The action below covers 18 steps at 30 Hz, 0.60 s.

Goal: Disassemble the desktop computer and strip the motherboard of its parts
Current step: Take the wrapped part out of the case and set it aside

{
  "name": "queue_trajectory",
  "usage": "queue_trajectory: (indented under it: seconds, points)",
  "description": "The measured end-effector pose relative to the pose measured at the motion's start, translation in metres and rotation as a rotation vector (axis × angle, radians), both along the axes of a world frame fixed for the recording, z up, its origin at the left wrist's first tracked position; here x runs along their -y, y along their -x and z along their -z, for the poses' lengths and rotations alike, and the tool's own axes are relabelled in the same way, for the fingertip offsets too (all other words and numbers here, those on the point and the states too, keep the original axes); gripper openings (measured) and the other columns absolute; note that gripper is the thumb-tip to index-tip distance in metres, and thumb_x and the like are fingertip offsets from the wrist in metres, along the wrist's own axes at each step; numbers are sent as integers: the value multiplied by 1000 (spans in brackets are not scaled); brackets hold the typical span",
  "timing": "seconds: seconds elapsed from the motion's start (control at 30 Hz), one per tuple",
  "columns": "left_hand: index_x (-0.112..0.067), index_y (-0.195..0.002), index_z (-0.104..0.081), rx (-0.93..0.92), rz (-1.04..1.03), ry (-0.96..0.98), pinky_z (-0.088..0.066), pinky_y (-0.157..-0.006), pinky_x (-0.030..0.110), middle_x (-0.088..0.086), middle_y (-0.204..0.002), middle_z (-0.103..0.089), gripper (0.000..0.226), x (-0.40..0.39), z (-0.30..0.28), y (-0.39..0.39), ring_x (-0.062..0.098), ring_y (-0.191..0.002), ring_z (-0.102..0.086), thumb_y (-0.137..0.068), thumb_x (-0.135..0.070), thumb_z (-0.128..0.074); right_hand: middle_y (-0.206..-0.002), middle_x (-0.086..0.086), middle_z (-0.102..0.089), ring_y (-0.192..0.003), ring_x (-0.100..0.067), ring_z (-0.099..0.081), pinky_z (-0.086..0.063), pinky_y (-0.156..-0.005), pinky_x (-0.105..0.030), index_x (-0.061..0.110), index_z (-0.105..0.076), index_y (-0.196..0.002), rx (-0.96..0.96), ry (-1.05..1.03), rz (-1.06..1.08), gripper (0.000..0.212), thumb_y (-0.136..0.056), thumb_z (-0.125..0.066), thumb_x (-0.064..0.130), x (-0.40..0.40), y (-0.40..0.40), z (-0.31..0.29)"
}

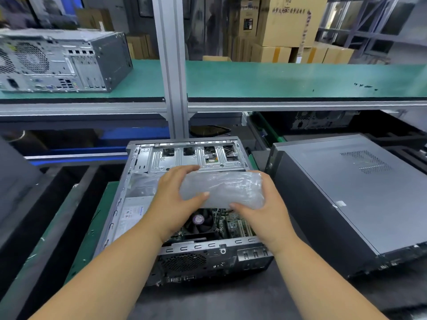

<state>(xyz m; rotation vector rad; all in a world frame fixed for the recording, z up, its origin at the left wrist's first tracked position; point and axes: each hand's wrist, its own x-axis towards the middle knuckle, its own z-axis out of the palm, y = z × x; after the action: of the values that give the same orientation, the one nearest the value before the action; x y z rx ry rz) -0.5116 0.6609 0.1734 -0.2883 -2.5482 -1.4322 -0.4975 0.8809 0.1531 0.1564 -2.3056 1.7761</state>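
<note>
An open desktop computer case lies flat on the dark bench in front of me, its side panel off. Inside I see the drive cage at the far end, the power supply on the left, and the motherboard with its CPU fan. Above the board I hold a clear plastic bag with something pale wrapped in it. My left hand grips the bag's left end. My right hand grips its right end from below.
A closed grey computer case lies just to the right. Another case stands on the green shelf at upper left. An aluminium post rises behind the open case. Cardboard boxes are stacked beyond.
</note>
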Motion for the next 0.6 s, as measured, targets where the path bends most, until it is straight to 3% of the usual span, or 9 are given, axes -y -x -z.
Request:
queue_trajectory:
  seconds: [0.1,0.2,0.33,0.43,0.53,0.6]
  points:
    - [-38,-101,-61,124,-156,-249,-46,-84,23,-15,-105,-61,22,11,9,-9,0,-95,-56,-82,-33,-71,-116,17,-65,-105,-2,-64,-55,-87,-36,46,-53,-122,-23,16,21,68,-62,-85,34,-5,-6,-5]
    - [-29,-86,-67,293,-141,-325,-52,-87,39,-1,-92,-69,3,22,16,-10,17,-89,-65,-87,-32,-67,-117,15,-65,-105,-5,-64,-54,-88,-38,44,-53,-124,-56,-9,15,69,-64,-86,33,-10,-14,-15]
    - [-27,-77,-71,311,-126,-320,-50,-76,30,-3,-81,-73,17,19,16,-13,12,-76,-68,-90,-33,-63,-123,11,-62,-115,-12,-60,-51,-95,-46,38,-52,-129,-113,-51,1,71,-67,-85,35,-11,-25,-30]
    - [-24,-74,-76,422,-93,-316,-51,-90,40,-1,-82,-75,36,15,14,-15,15,-82,-71,-91,-47,-54,-128,9,-60,-120,-17,-58,-48,-100,-48,35,-52,-130,-172,1,22,71,-67,-84,36,-15,-32,-43]
    - [-20,-79,-79,571,-14,-319,-44,-102,40,-1,-93,-75,62,12,8,-18,17,-97,-68,-83,-69,-41,-128,16,-60,-121,-8,-57,-49,-98,-35,52,-53,-123,-252,68,58,68,-65,-85,37,-23,-41,-62]
    - [-22,-88,-79,595,54,-352,-36,-108,40,-5,-101,-74,72,8,2,-23,15,-107,-64,-76,-79,-36,-125,14,-62,-117,-8,-60,-51,-94,-28,48,-56,-121,-307,102,52,66,-66,-85,26,-29,-47,-72]
